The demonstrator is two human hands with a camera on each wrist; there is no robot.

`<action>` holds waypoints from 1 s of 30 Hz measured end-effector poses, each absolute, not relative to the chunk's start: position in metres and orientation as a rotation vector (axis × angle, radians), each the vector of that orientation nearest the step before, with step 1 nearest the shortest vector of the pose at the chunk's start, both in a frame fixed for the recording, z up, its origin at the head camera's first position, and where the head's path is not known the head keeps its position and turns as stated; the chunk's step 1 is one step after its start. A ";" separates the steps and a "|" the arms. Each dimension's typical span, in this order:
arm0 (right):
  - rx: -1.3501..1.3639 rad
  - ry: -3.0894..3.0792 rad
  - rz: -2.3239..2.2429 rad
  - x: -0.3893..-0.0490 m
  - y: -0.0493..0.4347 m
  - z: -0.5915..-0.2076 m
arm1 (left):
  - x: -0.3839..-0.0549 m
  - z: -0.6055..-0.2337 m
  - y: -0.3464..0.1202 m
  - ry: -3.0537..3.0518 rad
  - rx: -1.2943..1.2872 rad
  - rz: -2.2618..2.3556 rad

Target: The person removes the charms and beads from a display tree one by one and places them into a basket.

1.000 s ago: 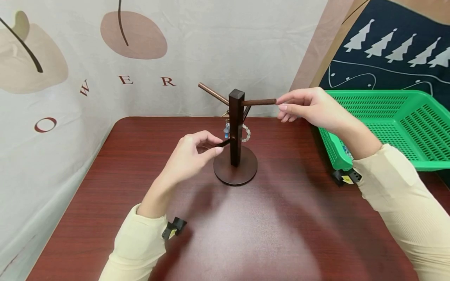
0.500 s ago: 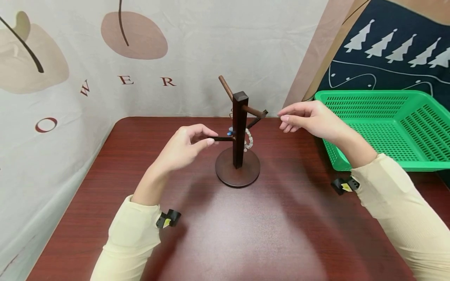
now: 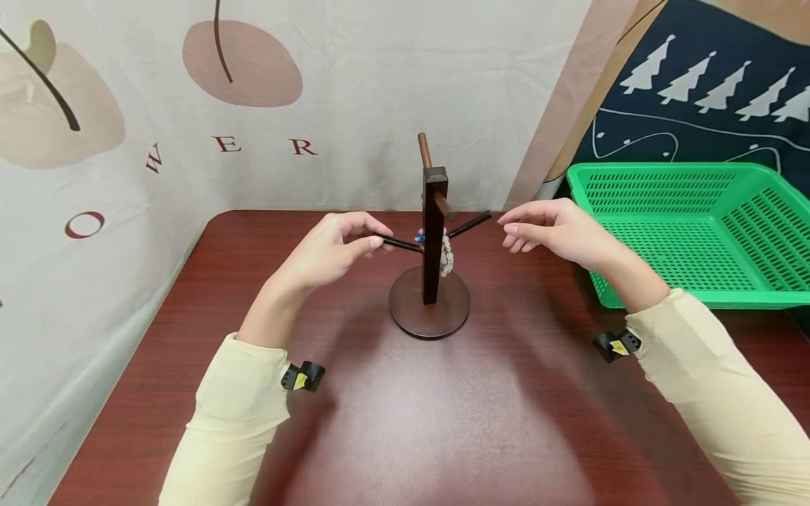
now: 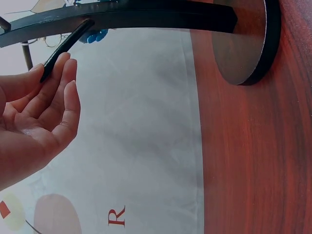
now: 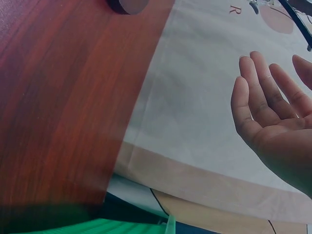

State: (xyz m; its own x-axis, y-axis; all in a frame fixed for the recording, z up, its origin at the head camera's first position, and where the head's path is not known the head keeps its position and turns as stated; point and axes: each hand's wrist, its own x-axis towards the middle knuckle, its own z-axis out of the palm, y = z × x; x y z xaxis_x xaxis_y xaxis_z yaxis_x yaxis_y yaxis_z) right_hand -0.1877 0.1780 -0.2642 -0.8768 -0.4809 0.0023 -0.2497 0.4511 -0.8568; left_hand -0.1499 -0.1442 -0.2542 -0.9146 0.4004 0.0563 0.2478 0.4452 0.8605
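A dark wooden stand with a square post (image 3: 432, 246), a round base (image 3: 414, 313) and several pegs stands upright on the table. Thumb and fingers of my left hand (image 3: 325, 256) pinch the end of the lower left peg (image 3: 403, 244); the left wrist view also shows this peg (image 4: 70, 44) in the grip. A pale beaded bracelet (image 3: 447, 258) and a blue charm (image 3: 419, 237) hang behind the post, partly hidden. My right hand (image 3: 560, 228) hovers right of the stand, fingers relaxed, apart from the nearby right peg (image 3: 473, 223). It holds nothing in the right wrist view.
A green plastic basket (image 3: 702, 303) sits at the right of the table. Behind the red-brown table (image 3: 443, 422) hangs a pale printed cloth (image 3: 380, 84), with a dark tree-patterned cloth (image 3: 690, 140) at the right.
The stand has turned, its pegs swinging round while my left hand grips the lower peg and moves slightly left and away. My right hand has left the upper peg and moved lower.
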 end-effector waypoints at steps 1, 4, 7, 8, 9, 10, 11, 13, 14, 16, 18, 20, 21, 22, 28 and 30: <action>-0.630 2.456 -1.398 -0.188 0.178 -0.266 | -0.151 -0.254 -0.144 2.532 0.567 1.466; -0.634 2.437 -1.413 -0.188 0.176 -0.269 | -0.153 -0.254 -0.144 2.522 0.545 1.469; -0.641 2.418 -1.426 -0.186 0.175 -0.271 | -0.154 -0.255 -0.145 2.506 0.520 1.495; -0.644 2.412 -1.432 -0.186 0.174 -0.271 | -0.154 -0.255 -0.145 2.500 0.511 1.508; -0.645 2.404 -1.436 -0.185 0.174 -0.271 | -0.154 -0.255 -0.145 2.491 0.501 1.524; -0.648 2.397 -1.441 -0.184 0.173 -0.272 | -0.154 -0.255 -0.145 2.482 0.491 1.541; -0.660 2.388 -1.440 -0.184 0.172 -0.272 | -0.154 -0.255 -0.144 2.474 0.482 1.555; -0.678 2.369 -1.436 -0.183 0.170 -0.273 | -0.154 -0.255 -0.144 2.467 0.466 1.572; -0.683 2.361 -1.434 -0.182 0.169 -0.274 | -0.154 -0.255 -0.144 2.467 0.461 1.575; -0.693 2.346 -1.425 -0.181 0.167 -0.275 | -0.154 -0.256 -0.144 2.469 0.454 1.575; -0.695 2.340 -1.414 -0.180 0.164 -0.277 | -0.154 -0.256 -0.143 2.475 0.448 1.570; -0.697 2.343 -1.400 -0.178 0.160 -0.278 | -0.154 -0.256 -0.143 2.476 0.443 1.571; -0.699 2.341 -1.395 -0.178 0.158 -0.279 | -0.154 -0.256 -0.143 2.475 0.439 1.573; -0.704 2.343 -1.387 -0.177 0.157 -0.279 | -0.154 -0.256 -0.143 2.476 0.435 1.571; -0.733 2.309 -1.389 -0.174 0.145 -0.281 | -0.154 -0.255 -0.142 2.480 0.409 1.561; -0.747 2.305 -1.385 -0.173 0.141 -0.283 | -0.153 -0.254 -0.142 2.479 0.402 1.559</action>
